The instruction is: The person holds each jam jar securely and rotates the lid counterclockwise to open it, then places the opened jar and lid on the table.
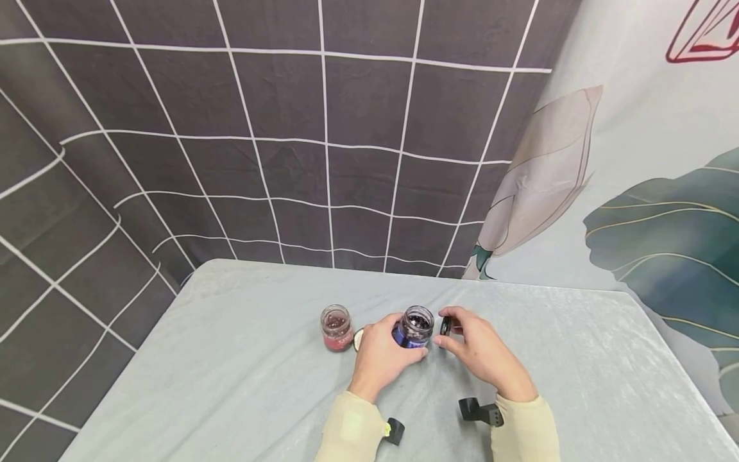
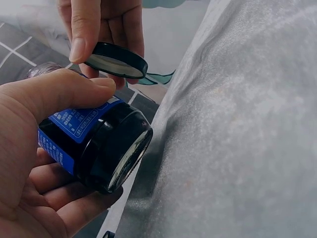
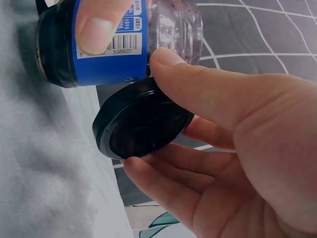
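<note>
My left hand point(image 1: 382, 350) grips a glass jar point(image 1: 417, 324) of dark jam round its blue label; its mouth is uncovered. In the left wrist view the base of this jar point(image 2: 131, 158) faces the table, with the thumb across the label. Just to the right, my right hand point(image 1: 476, 343) pinches a black lid point(image 1: 446, 326) by its rim, held on edge. The right wrist view shows the lid's dark outer face point(image 3: 148, 124) close beside the jar point(image 3: 173, 29), between thumb and fingers.
Left of my left hand stands a second glass jar point(image 1: 337, 328) with red contents and no lid on it. A pale round lid point(image 1: 358, 339) lies beside it, partly hidden by my hand. A light grey cloth point(image 1: 231, 359) covers the table, and a dark tiled-pattern curtain point(image 1: 277, 167) hangs behind.
</note>
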Available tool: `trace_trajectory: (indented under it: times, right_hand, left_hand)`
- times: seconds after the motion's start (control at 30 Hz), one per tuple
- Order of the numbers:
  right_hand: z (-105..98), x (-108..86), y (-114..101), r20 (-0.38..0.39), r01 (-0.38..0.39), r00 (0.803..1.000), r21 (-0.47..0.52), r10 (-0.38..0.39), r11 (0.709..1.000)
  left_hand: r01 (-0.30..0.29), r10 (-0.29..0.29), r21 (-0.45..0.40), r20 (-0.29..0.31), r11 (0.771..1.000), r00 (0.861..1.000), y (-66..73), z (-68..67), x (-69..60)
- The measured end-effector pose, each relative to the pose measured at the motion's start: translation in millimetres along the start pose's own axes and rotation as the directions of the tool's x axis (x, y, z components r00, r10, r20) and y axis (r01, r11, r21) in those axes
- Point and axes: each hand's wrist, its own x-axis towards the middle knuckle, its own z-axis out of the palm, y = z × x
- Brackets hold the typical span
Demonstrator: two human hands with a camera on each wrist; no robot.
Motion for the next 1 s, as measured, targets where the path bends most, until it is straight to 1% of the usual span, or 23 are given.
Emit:
trace_trajectory:
  times: [0.2,0.4,0.5,1.0]
  right_hand:
    - [1.7,0.8,2.2,-0.008,-0.005,1.0,0.025,0.005,1.0]
    - [2.7,1.2,3.5,-0.011,-0.004,1.0,0.051,0.004,0.999]
    - [3.2,1.3,4.0,-0.021,-0.012,1.0,0.042,0.013,0.999]
    - [2.7,1.8,3.7,-0.015,-0.079,0.997,0.02,0.079,0.997]
  left_hand:
    - [0.012,-0.012,-0.008,0.015,1.0,1.0,2.0,-0.6,0.1]
    - [0.013,-0.013,-0.002,0.01,1.0,1.0,1.9,-1.2,-0.8]
    - [0.005,-0.005,-0.003,0.004,1.0,1.0,1.1,-0.8,-0.8]
    - [0.016,-0.016,0.003,0.012,1.0,1.0,0.4,-0.8,-0.5]
